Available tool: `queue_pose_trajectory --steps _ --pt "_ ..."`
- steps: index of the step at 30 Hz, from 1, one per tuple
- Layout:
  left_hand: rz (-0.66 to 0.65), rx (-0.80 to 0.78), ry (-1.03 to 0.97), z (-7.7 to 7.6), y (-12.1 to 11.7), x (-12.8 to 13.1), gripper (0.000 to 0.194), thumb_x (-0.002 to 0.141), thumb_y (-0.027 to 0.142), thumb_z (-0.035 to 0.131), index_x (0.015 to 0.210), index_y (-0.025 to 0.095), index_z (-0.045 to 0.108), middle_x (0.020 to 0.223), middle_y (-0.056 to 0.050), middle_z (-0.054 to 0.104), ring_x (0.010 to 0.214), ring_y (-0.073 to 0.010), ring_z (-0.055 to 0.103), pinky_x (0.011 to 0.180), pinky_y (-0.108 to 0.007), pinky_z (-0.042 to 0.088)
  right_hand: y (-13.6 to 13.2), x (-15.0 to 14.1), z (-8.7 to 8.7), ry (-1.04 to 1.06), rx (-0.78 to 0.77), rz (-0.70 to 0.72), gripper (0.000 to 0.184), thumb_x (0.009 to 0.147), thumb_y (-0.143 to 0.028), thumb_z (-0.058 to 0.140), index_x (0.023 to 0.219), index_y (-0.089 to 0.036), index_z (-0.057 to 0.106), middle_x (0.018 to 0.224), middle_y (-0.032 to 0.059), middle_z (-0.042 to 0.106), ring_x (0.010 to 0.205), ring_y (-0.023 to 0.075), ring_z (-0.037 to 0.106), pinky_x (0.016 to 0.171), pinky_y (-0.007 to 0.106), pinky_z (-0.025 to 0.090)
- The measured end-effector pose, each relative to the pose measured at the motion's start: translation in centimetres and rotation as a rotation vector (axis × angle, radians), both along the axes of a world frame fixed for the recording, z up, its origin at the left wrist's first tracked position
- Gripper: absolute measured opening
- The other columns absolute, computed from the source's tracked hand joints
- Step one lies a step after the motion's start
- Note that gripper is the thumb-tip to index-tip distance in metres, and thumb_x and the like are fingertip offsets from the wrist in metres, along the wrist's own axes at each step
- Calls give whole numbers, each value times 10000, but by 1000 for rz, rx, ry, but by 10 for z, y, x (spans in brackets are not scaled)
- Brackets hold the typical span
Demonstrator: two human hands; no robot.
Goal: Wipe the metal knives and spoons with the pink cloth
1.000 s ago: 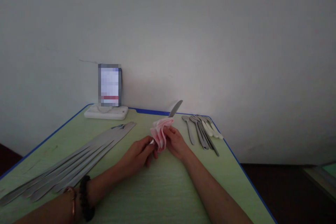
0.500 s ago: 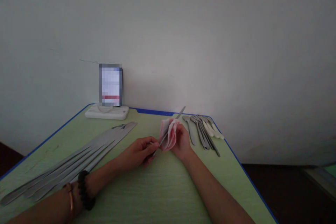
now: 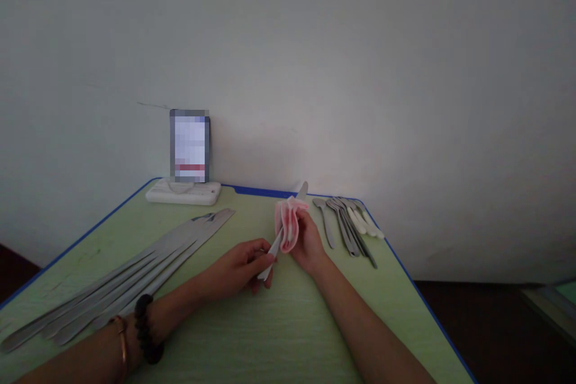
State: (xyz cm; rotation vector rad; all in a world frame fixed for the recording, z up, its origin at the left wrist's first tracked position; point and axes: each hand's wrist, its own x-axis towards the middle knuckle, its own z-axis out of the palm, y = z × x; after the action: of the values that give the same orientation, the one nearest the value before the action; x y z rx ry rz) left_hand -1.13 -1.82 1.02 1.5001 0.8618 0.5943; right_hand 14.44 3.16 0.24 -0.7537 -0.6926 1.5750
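Note:
Over the middle of the table, my left hand (image 3: 252,265) grips the handle of a metal table knife (image 3: 275,247). A folded pink and white cloth (image 3: 290,225) is wrapped around the knife's middle, and my right hand (image 3: 309,241) is closed on it from the right side. The blade tip pokes out above the cloth, pointing up and away from me. Part of the blade is hidden inside the folds, and my right fingertips are partly behind the cloth.
Several metal knives (image 3: 135,276) lie fanned on the green table (image 3: 252,336) at left. Spoons (image 3: 324,222) and other cutlery with white handles (image 3: 360,222) lie at the right. A blurred-screen phone (image 3: 189,147) stands in a white base (image 3: 183,193) near the wall (image 3: 360,72).
Both hands have shifted slightly right with the knife and cloth. The knife has rolled, turning its blade edge-on and then flat again, and more of its handle shows below the cloth.

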Motion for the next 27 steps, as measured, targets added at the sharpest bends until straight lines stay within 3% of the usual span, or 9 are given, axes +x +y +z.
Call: queue_pose_trajectory --steps 6,10,14,19,25,27 --pt "117 8 -53 -4 3 0 402 870 585 395 836 189 456 579 82 455 401 -59 409 388 -180 324 -8 -4 1 -68 23 126 158 687 -307 703 712 -172 624 562 -51 570 520 104 470 517 224 377" --pt "56 22 -28 -2 1 -1 387 871 556 434 913 176 491 535 94 417 422 -65 392 417 -182 325 -8 -4 2 -72 17 133 185 683 -334 710 711 -170 628 531 -55 552 506 102 448 518 225 365" --pt "-31 58 -25 0 0 -3 381 829 515 548 986 172 495 618 82 439 475 -61 375 433 -183 311 -7 -4 2 -61 29 134 220 658 -347 736 653 -163 616 528 -51 545 509 93 440 523 221 362" --pt "-99 40 -49 -2 0 -6 326 829 450 568 971 168 489 652 69 452 535 -73 408 481 -194 320 -3 -4 -2 -16 -6 72 212 680 -352 719 649 -173 609 548 -49 548 503 94 434 521 229 368" --pt "-102 22 -50 0 -2 -5 272 809 412 544 919 171 485 633 69 455 543 -87 428 500 -206 329 0 -3 -7 -6 -51 12 233 673 -383 723 686 -179 613 583 -41 566 547 103 465 528 229 377" --pt "-5 59 44 2 -1 -1 237 813 401 501 890 177 483 621 65 462 533 -98 426 496 -215 325 0 -3 -8 -59 -7 24 243 679 -400 721 717 -180 625 591 -38 573 572 113 484 545 235 380"
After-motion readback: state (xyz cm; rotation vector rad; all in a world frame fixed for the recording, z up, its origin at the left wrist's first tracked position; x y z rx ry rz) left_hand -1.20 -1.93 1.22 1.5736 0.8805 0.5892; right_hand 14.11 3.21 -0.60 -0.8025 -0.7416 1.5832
